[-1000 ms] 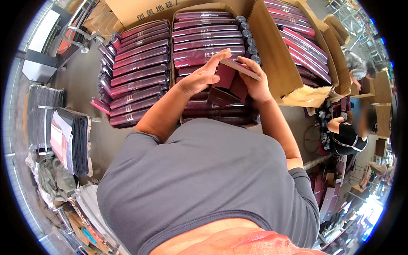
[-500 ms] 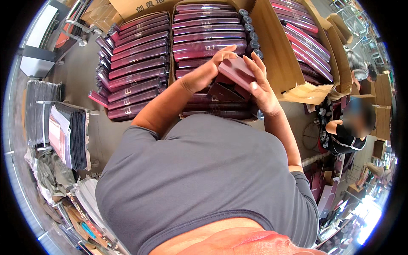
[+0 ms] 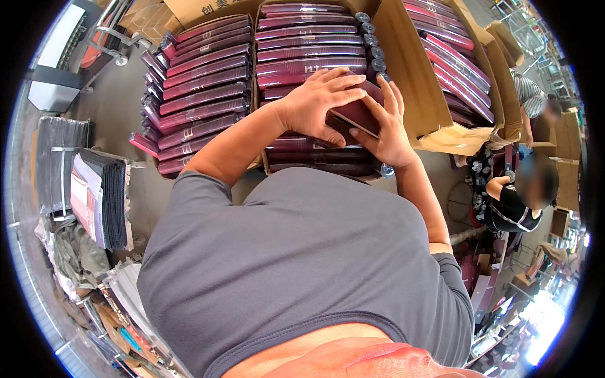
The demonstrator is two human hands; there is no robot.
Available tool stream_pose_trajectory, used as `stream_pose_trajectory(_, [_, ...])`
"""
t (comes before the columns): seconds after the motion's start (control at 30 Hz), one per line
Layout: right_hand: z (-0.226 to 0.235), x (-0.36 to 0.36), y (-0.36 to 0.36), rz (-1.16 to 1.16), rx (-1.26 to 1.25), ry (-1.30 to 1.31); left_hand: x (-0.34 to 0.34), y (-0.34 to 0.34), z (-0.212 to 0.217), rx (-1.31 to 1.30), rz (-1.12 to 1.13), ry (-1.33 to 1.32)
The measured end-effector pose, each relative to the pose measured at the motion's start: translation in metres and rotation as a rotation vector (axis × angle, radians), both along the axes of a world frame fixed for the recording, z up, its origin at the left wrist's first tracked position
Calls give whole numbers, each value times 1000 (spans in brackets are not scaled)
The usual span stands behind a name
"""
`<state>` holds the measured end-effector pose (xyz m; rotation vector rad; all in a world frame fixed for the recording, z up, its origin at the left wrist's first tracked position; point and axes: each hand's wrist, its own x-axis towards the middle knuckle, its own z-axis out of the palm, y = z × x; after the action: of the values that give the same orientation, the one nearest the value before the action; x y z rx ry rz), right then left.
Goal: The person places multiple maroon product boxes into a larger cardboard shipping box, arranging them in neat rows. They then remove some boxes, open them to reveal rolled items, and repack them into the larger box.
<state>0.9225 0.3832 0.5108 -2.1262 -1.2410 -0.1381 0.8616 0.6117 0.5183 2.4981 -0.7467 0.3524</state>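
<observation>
A dark maroon box is held in front of my chest between both hands. My left hand is wrapped over its left side, with the fingers across the top face and the thumb below. My right hand grips the opposite side, thumb at the near edge and fingertips at the far corner. A dark gap shows along the box's near side; its inside cannot be made out. Beneath lies an open carton of glossy maroon tube-like packages with clear round ends, partly hidden by my hands.
On the left stands another stack of maroon packages. To the right, a cardboard carton holds more of them. Dark folded sheets rest on a rack at far left. A co-worker is at the right; another person in stripes stands beyond.
The box has turned and tilted between my hands. My left hand has moved from its edge to lie across its top, and my right fingers have curled closer around it.
</observation>
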Motion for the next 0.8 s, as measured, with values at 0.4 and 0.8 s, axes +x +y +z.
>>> stream_pose_trajectory(0.4, [-9, 19, 2, 180, 245, 43, 18, 6, -17, -34, -130, -338])
stream_pose_trajectory(0.8, [-20, 33, 3, 56, 230, 30, 23, 5, -22, -140, -148, -211])
